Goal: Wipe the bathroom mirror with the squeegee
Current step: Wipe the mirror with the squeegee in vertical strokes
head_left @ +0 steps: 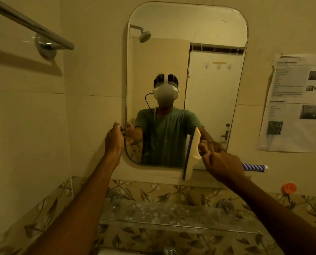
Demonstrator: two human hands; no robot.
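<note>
Head view: the left hand (114, 140) curls its fingers over the lower left edge of the mirror (186, 30). The right hand (224, 167) is wrapped round the squeegee (191, 153) handle, its blade upright against the mirror's lower right, overhanging the bottom edge.

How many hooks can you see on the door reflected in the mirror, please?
3 hooks, in a row high on the reflected door: left, middle, right. The person's reflection may hide others lower down.
</note>
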